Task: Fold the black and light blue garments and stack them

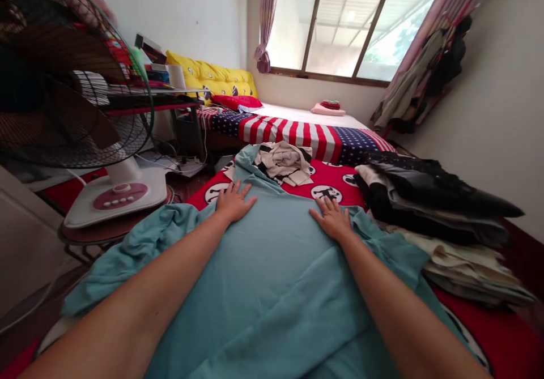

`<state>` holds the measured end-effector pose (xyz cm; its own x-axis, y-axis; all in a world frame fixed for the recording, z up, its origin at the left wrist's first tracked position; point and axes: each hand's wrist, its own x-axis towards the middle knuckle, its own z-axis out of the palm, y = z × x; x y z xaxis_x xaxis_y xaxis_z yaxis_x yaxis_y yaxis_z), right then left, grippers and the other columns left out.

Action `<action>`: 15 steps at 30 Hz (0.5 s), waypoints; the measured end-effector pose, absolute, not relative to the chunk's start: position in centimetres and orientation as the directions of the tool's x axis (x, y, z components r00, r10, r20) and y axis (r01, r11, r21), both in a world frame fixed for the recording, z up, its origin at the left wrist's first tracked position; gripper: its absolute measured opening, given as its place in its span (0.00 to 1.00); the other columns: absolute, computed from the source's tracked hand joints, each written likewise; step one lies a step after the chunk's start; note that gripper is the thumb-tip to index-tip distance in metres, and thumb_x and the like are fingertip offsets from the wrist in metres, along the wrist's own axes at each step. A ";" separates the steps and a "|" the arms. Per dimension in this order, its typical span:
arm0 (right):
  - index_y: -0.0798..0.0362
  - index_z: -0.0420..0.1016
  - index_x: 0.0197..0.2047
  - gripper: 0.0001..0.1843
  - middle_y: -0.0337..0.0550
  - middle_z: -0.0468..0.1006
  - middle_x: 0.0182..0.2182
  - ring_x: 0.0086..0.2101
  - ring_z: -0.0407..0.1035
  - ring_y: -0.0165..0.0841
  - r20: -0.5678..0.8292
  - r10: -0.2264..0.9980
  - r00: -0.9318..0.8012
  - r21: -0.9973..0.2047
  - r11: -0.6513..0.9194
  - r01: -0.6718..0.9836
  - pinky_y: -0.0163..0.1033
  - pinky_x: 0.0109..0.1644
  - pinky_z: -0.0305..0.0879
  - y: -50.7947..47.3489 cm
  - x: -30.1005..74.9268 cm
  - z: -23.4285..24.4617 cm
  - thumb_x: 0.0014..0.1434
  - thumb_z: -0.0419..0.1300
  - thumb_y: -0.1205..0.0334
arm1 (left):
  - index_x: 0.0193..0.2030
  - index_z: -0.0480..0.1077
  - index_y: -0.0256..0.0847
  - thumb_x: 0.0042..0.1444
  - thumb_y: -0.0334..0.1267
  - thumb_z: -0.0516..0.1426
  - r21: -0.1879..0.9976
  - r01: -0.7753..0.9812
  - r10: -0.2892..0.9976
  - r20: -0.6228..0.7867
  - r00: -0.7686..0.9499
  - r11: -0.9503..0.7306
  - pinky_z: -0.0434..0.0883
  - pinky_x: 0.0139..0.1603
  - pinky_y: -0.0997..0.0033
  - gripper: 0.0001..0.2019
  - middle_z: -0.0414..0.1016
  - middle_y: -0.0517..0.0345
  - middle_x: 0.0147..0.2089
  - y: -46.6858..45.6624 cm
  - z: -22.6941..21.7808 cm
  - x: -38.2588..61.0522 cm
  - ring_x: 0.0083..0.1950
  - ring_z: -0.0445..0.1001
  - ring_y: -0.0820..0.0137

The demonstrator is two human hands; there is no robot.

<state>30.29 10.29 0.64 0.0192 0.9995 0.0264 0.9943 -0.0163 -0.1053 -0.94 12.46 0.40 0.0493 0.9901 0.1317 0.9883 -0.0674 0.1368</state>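
A large teal garment [276, 277] lies spread over the red patterned bed cover [335, 183] in front of me. My left hand [233, 200] rests flat on its upper left part, fingers stretched out and apart. Pressed flat on its upper right part is my right hand [334, 219], fingers also spread. Neither hand holds anything. Just beyond the teal garment lies a crumpled black-and-white garment [284, 162].
A stack of folded dark and pale clothes [429, 209] sits at the right. An electric fan [72, 84] on its white base [119, 195] stands at the left beside a cluttered shelf [148, 87]. Farther off are a flag-patterned sheet [297, 130], yellow headboard [212, 76], window and hanging clothes [429, 67].
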 end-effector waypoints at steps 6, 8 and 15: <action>0.41 0.44 0.71 0.37 0.43 0.41 0.71 0.68 0.34 0.45 -0.023 0.992 0.121 -0.079 -0.122 0.989 0.63 0.66 0.35 10.7 30.1 0.8 0.63 0.36 0.36 | 0.72 0.44 0.47 0.63 0.60 0.37 0.085 0.995 0.994 0.094 0.051 -0.059 0.43 0.68 0.42 0.34 0.38 0.47 0.75 12.3 0.4 -1.7 0.74 0.40 0.54; 0.42 0.42 0.71 0.38 0.45 0.39 0.71 0.68 0.32 0.45 -0.049 0.987 0.152 -0.082 -0.155 0.984 0.64 0.66 0.34 10.5 29.7 1.1 0.63 0.35 0.36 | 0.72 0.43 0.43 0.63 0.58 0.37 0.075 0.996 0.997 0.072 0.040 -0.046 0.41 0.68 0.43 0.35 0.37 0.44 0.75 11.4 0.6 -1.5 0.74 0.39 0.54; 0.45 0.37 0.72 0.37 0.46 0.32 0.71 0.68 0.28 0.46 -0.116 0.975 0.190 -0.098 -0.201 0.975 0.67 0.65 0.37 8.4 29.0 1.0 0.64 0.33 0.40 | 0.70 0.51 0.29 0.65 0.46 0.42 0.053 0.998 0.997 0.071 0.030 -0.033 0.45 0.69 0.52 0.31 0.45 0.38 0.72 6.8 1.6 0.2 0.72 0.46 0.54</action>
<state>29.00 8.44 1.02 0.1896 0.9749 -0.1165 0.9747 -0.2012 -0.0976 0.17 6.80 1.61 0.0297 0.9970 0.0709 0.9981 -0.0335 0.0527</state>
